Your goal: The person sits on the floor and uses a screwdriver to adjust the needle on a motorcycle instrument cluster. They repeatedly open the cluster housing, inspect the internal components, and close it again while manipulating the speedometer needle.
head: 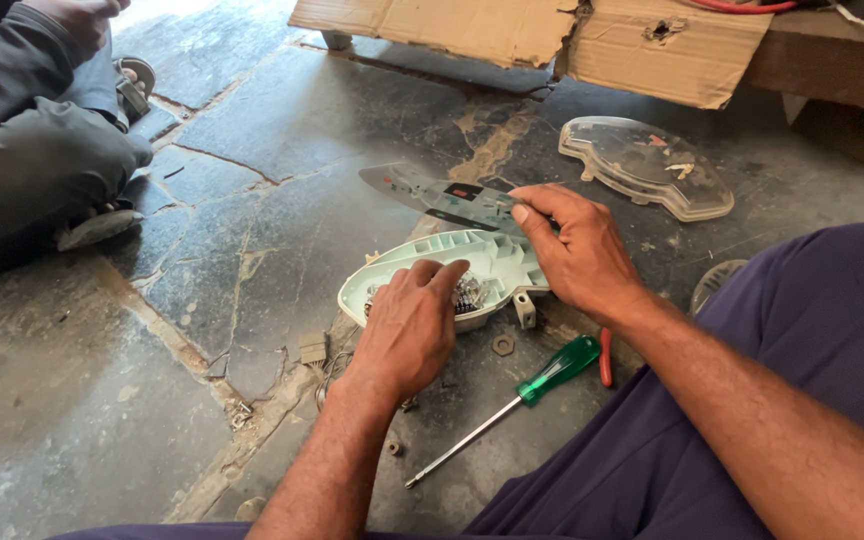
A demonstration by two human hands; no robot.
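A pale green plastic housing [492,258] of an instrument cluster lies on the stone floor in front of me. My left hand [407,325] rests on its near side, fingers curled over small metal parts inside it. My right hand [577,250] reaches over its far right end, fingertips pinching the edge of a flat grey dial faceplate [432,192] that lies just behind the housing. A green-handled screwdriver [522,395] lies on the floor below the housing, tip pointing toward me.
A clear plastic lens cover [647,165] sits at the right rear. A red-handled tool [605,357] lies by the screwdriver. A nut [503,344] and small bits litter the cracked floor. Cardboard [552,35] lies at the back. Another person [32,140] squats at left.
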